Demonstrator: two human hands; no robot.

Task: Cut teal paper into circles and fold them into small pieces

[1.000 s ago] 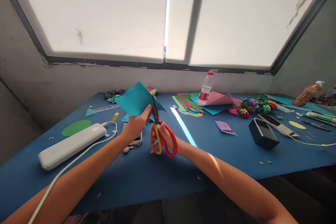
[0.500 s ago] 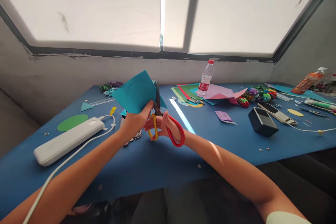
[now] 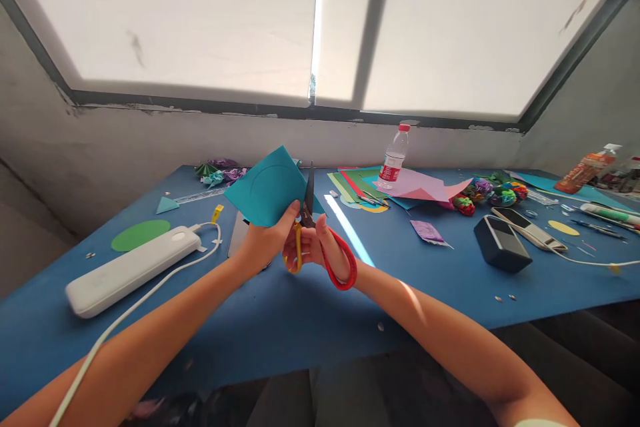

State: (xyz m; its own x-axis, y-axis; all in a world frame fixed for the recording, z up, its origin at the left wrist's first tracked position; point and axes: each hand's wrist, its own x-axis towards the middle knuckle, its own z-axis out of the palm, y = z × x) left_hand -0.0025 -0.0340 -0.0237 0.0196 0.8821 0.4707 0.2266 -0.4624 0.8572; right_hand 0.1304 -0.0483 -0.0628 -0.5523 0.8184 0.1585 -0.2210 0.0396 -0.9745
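A sheet of teal paper [image 3: 265, 187] with a faint curved line drawn on it is pinched in my left hand [image 3: 267, 237], tilted up above the table. My right hand [image 3: 320, 250] holds scissors [image 3: 309, 210], its fingers through the yellow loop and its thumb in the red one. The dark blades point up at the paper's right edge, and a strip of teal paper shows just right of them. Part of my right fingers is hidden behind the handles.
On the blue table [image 3: 280, 333], a white power bank [image 3: 133, 270] with a cable and a green paper circle [image 3: 141, 235] lie left. Coloured paper [image 3: 415, 183] and a water bottle [image 3: 393, 159] stand behind. A black box [image 3: 501, 243] and a phone [image 3: 530, 228] lie right.
The scissor blades, seen edge-on by the paper before, now stand more clearly apart from its right side. Both hands and the paper appear slightly lower and further right as the view shifts.
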